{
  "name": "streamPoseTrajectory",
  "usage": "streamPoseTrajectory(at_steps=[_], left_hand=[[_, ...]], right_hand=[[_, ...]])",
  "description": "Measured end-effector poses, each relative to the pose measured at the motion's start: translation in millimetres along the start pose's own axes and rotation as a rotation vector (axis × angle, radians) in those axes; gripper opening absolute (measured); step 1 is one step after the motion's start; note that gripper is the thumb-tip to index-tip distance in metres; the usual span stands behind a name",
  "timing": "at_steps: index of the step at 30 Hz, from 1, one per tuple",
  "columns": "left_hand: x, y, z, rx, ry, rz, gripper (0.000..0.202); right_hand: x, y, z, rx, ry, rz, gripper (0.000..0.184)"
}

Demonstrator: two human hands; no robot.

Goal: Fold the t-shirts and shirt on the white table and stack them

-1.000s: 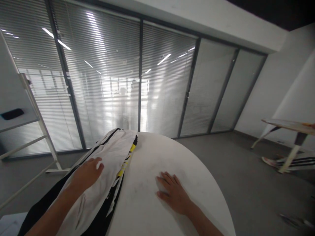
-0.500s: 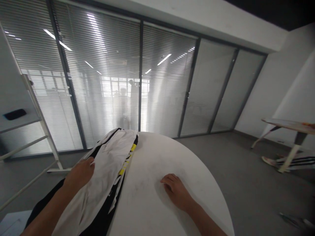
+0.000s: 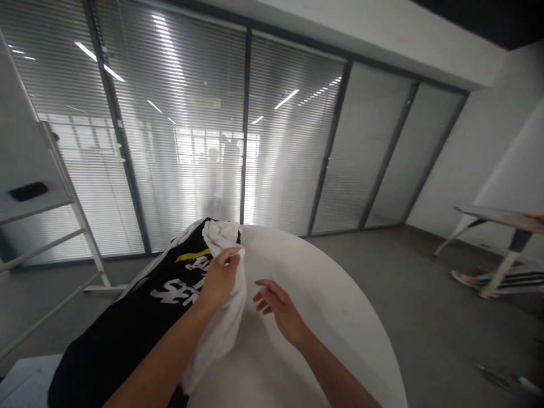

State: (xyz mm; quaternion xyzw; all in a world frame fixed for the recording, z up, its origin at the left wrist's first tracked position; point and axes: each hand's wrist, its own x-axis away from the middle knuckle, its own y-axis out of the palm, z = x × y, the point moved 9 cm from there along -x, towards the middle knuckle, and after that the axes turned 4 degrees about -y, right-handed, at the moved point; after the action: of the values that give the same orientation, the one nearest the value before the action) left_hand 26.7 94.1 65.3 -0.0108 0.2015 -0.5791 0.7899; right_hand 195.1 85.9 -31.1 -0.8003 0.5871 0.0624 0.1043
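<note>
Because my left grip (image 3: 221,279) pinches only a fold of white cloth (image 3: 223,323) on the black printed garment (image 3: 127,323) lying across the edge of the white bench (image 3: 335,317), its weight could drag the fold free; my right grip (image 3: 278,309) hangs open, holding nothing.

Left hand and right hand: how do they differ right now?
The left hand is closed, pinching white cloth; the right hand is open and empty. The left hand is above the black printed garment; the right hand is over the white round table. Both are bare.
</note>
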Motion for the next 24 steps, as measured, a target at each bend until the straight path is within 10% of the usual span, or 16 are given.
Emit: streamPoseTrajectory(at_steps=[7,16,24], left_hand=[[57,84.7,28,-0.146,0.069,-0.413,0.044],[71,63.4,-7,-0.318,-0.019,-0.592,0.043],[68,49.9,-24,-0.178,-0.185,-0.689,0.037]], right_hand=[[14,-6,-7,-0.156,0.085,0.103,0.038],[24,-9,4,-0.112,0.182,-0.108,0.041],[24,-21,-21,0.107,-0.078,-0.029,0.041]])
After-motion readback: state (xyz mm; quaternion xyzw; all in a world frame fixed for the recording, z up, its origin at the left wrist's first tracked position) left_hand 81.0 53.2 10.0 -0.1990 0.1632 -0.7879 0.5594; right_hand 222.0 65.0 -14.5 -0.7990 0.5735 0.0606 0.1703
